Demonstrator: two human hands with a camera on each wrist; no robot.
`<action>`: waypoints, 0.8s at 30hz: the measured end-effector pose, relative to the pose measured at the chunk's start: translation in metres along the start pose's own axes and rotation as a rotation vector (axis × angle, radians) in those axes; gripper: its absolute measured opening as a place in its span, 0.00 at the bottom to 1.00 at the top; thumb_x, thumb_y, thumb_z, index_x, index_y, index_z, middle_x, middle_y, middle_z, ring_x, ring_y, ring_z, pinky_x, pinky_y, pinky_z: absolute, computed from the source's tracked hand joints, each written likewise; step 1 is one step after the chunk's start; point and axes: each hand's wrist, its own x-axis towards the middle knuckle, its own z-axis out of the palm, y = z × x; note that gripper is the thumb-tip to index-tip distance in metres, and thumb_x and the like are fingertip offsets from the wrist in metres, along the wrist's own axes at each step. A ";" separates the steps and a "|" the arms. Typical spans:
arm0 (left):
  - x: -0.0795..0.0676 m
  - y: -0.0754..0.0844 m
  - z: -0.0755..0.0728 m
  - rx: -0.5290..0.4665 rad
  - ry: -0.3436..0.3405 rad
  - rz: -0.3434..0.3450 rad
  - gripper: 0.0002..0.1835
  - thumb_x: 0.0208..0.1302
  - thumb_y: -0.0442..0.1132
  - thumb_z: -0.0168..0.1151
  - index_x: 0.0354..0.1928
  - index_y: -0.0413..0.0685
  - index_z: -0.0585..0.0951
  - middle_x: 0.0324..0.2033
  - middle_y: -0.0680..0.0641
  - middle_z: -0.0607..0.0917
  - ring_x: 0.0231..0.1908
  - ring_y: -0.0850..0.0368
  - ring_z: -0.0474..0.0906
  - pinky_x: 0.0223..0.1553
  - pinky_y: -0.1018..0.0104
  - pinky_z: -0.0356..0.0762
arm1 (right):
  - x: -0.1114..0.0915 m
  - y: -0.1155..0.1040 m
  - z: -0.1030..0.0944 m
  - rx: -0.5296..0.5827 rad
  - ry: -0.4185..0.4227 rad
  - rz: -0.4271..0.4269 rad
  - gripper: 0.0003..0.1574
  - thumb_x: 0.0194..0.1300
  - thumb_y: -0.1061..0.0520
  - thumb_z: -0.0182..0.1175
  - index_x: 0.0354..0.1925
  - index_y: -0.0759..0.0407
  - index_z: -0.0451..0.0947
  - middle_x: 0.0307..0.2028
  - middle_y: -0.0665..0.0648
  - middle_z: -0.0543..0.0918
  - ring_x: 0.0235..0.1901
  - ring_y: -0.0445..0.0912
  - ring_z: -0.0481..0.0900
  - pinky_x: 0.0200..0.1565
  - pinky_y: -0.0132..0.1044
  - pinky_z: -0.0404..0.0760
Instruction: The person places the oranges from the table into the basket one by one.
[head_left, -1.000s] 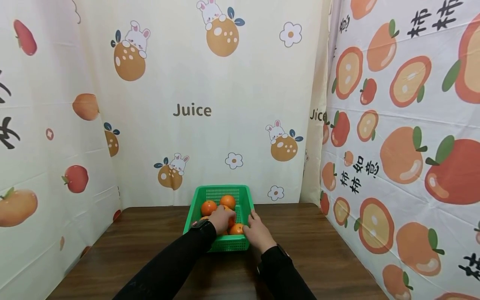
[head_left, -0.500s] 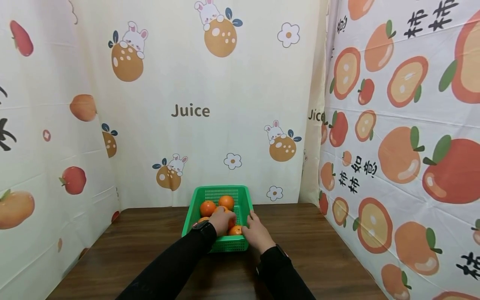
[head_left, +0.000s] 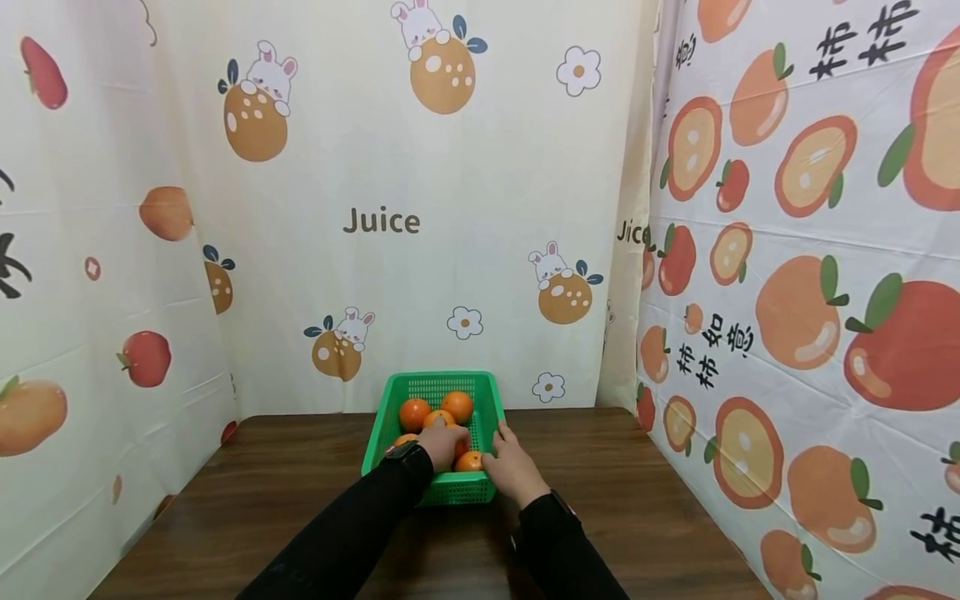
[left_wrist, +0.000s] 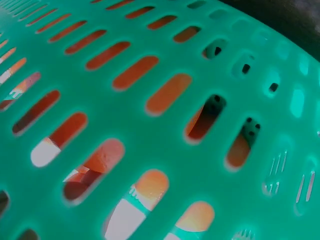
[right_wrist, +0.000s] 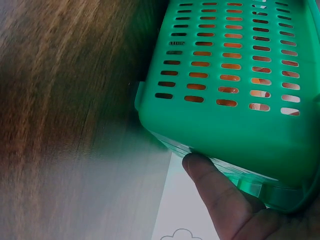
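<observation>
A green slotted plastic basket (head_left: 459, 493) holds several oranges, among them one at the back left (head_left: 414, 414) and one near the front (head_left: 469, 462). My left hand (head_left: 442, 443) reaches down inside, its fingers bent over an orange (head_left: 462, 444) that they partly hide. At the right front corner, my right hand (head_left: 516, 468) grips the basket's side, thumb at the rim and fingers along the outer wall. One finger (right_wrist: 215, 187) lies against the green plastic in the right wrist view. Orange skin shows through the slotted wall (left_wrist: 135, 115) in the left wrist view; the left fingers are hidden there.
The basket stands on a dark brown wooden table (head_left: 285, 500), close to its back edge. Behind it hangs a pale printed cloth (head_left: 450, 267). More fruit-printed cloth (head_left: 810, 433) flanks the table on the right and also on the left.
The back right orange has shifted slightly to the right, and the middle orange shows more above my left fingers. Both hands stay nearly in place at the basket.
</observation>
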 end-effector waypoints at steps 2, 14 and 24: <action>-0.001 0.000 -0.002 0.063 0.000 0.058 0.06 0.74 0.43 0.59 0.38 0.59 0.83 0.59 0.34 0.77 0.40 0.42 0.75 0.43 0.47 0.71 | 0.001 -0.001 0.000 0.002 0.000 -0.002 0.40 0.82 0.50 0.48 0.81 0.68 0.57 0.86 0.64 0.50 0.81 0.65 0.59 0.76 0.64 0.64; -0.010 0.003 -0.004 0.218 -0.059 0.158 0.10 0.78 0.36 0.58 0.43 0.61 0.85 0.61 0.30 0.77 0.40 0.42 0.75 0.46 0.45 0.73 | -0.001 -0.004 0.000 0.005 0.003 0.017 0.41 0.81 0.49 0.51 0.81 0.68 0.58 0.86 0.63 0.51 0.81 0.66 0.59 0.75 0.66 0.65; -0.020 0.009 -0.015 0.232 -0.099 0.155 0.10 0.77 0.39 0.57 0.46 0.60 0.87 0.59 0.36 0.81 0.49 0.43 0.79 0.53 0.42 0.77 | -0.003 -0.006 0.000 0.000 0.003 0.019 0.40 0.81 0.50 0.51 0.81 0.69 0.58 0.85 0.63 0.51 0.81 0.66 0.59 0.75 0.65 0.65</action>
